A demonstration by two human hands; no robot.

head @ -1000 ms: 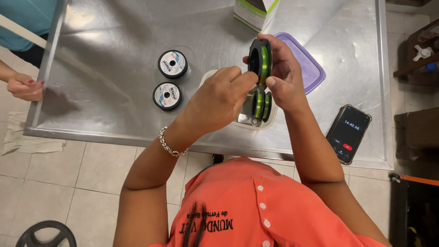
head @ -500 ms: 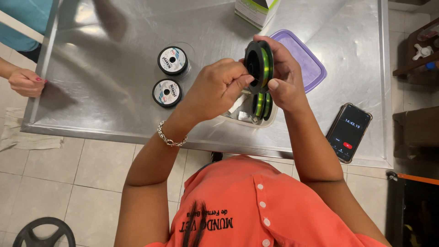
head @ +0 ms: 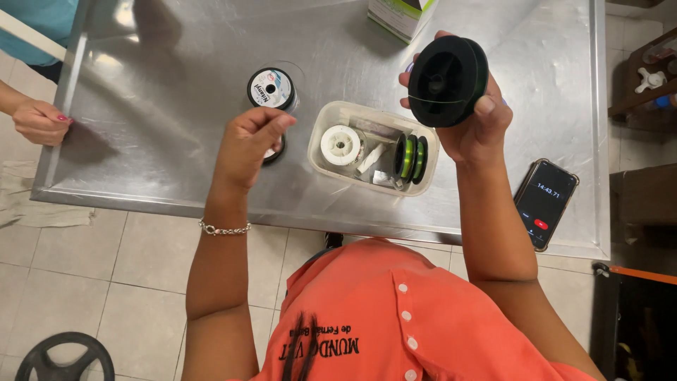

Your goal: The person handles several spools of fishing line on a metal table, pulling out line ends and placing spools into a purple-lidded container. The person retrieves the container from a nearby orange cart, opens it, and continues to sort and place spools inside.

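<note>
Two hands work above the steel worktop. Left hand: fingers pinched together, above a spool; any thread between them cannot be made out. Plastic tub lies between. Right hand: fingers clamp the black reel upright, raised above the tub.

I note the left hand has come off the black spool and now sits apart from it, fingers pinched. The right hand has turned the spool, its flat side facing the camera. The clear container is now uncovered.
</note>
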